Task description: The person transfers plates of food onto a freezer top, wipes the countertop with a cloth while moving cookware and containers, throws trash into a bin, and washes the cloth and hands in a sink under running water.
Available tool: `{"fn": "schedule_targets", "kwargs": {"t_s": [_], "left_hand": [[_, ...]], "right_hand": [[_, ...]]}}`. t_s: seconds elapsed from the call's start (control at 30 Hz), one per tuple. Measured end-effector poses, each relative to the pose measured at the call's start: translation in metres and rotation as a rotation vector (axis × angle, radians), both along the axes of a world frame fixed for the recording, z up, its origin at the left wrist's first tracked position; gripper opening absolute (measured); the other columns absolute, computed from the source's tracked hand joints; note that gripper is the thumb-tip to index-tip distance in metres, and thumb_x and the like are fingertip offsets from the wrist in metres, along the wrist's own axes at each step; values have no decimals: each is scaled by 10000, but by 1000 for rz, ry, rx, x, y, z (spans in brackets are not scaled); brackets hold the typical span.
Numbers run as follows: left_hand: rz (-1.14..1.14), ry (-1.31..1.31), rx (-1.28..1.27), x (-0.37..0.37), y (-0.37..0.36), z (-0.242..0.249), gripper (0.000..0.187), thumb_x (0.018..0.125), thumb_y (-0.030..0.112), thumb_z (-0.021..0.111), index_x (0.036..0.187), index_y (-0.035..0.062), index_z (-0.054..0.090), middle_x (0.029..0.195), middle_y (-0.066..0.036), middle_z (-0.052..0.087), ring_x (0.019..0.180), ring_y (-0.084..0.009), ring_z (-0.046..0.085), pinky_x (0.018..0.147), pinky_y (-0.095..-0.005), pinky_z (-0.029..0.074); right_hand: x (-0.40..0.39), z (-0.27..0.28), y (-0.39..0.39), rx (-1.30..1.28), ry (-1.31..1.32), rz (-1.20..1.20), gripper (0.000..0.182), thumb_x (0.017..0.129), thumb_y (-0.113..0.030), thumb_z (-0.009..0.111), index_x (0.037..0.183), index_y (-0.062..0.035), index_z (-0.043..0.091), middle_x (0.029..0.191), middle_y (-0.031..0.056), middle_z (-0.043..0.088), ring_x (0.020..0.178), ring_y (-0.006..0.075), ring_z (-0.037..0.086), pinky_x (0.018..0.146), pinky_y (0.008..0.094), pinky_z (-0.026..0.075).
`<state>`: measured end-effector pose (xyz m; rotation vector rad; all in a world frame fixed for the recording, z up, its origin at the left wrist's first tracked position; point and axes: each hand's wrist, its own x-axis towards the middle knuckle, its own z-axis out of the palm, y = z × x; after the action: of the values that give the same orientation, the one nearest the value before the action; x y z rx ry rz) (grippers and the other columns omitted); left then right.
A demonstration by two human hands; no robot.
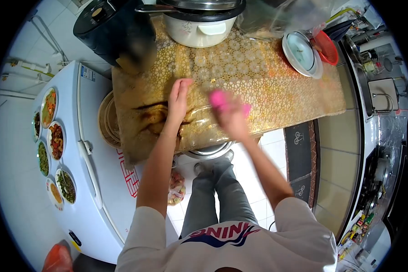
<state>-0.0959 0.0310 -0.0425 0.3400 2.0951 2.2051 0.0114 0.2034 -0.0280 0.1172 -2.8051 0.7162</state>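
Note:
My left hand (178, 103) rests on the patterned tablecloth (240, 63) near the table's front left, its fingers stretched out and nothing held. Beside it the cover is rucked into dark folds (152, 115). To the right, my right hand (233, 120) is smeared by motion over the cloth's surface. It is closed around a bright pink cloth (219, 99), parts of which stick out on both sides of the fingers. How the fingers wrap it is blurred.
At the back stand a dark air fryer (115, 31) and a white lidded pot (199, 34). Stacked bowls (299, 52) and a red basket (327, 47) sit at the right. A white fridge (106, 181) bearing several food dishes stands left; a metal basin (211, 151) shows below the table edge.

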Motion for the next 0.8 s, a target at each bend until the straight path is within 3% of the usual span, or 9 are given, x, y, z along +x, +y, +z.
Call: {"fn": "schedule_targets", "kwargs": {"t_s": [0.07, 0.17, 0.33, 0.37, 0.43, 0.6, 0.63, 0.7, 0.8], "left_hand": [[43, -9, -63, 18, -14, 9, 294, 982, 260, 404, 1051, 15, 552, 1075, -79, 600, 1014, -165, 536, 893, -274, 391], [141, -30, -175, 32, -31, 9, 246, 965, 213, 426, 1006, 27, 581, 1060, -94, 603, 975, -191, 544, 841, -306, 419], [135, 196, -448, 44, -53, 8, 226, 937, 198, 459, 1000, 17, 577, 969, -131, 582, 912, -283, 537, 821, -354, 425], [148, 227, -476, 46, -55, 7, 223, 934, 196, 463, 999, 16, 577, 968, -133, 580, 912, -285, 537, 819, -359, 424], [171, 275, -486, 52, -58, 4, 209, 924, 186, 472, 989, 18, 579, 965, -135, 574, 907, -291, 535, 817, -368, 421], [222, 220, -485, 55, -49, 15, 193, 918, 175, 480, 978, 21, 580, 970, -139, 573, 909, -300, 531, 830, -368, 414], [187, 177, -462, 59, -46, 9, 190, 918, 176, 486, 981, 22, 577, 980, -140, 571, 911, -305, 528, 835, -369, 411], [202, 253, -492, 66, -47, 14, 202, 926, 183, 473, 986, 17, 570, 977, -140, 572, 924, -302, 527, 847, -372, 405], [242, 186, -501, 65, -48, 9, 217, 933, 190, 459, 991, 13, 570, 975, -138, 574, 928, -295, 527, 852, -370, 403]], "right_hand": [[20, -9, -88, 151, 19, 198, 413, 757, -152, 560, 1140, 3, 571, 1279, 208, 483, 1222, 361, 424, 1036, 504, 301], [27, -22, -129, 125, 66, 97, 466, 767, -157, 546, 1211, -13, 529, 1297, 195, 470, 1252, 347, 396, 1058, 502, 261], [8, -37, -21, -59, -140, -223, 478, 796, -107, 459, 1263, -3, 464, 1291, 180, 472, 1198, 358, 421, 1043, 419, 313], [3, -56, 24, 289, 185, -280, 445, 789, -90, 448, 1227, -28, 494, 1223, 170, 505, 1098, 364, 468, 1017, 424, 338], [12, -7, 98, 195, -221, -414, 454, 892, -162, 386, 1322, -15, 394, 1352, 153, 439, 1198, 382, 436, 1061, 472, 279], [-20, -40, 170, 534, 250, -478, 369, 945, -199, 386, 1279, -45, 418, 1187, 156, 518, 1124, 304, 494, 1048, 492, 280], [-15, 3, 131, -38, 102, -537, 385, 942, -195, 402, 1291, -32, 409, 1176, 179, 521, 1107, 321, 506, 1000, 486, 335], [-11, -20, 98, -355, 53, -471, 348, 924, -147, 436, 1243, -11, 456, 1079, 211, 548, 1021, 343, 548, 806, 436, 475], [-21, -23, -12, -239, -85, 68, 368, 840, -90, 524, 1203, -30, 527, 1167, 166, 544, 1122, 305, 497, 947, 406, 396]]}}
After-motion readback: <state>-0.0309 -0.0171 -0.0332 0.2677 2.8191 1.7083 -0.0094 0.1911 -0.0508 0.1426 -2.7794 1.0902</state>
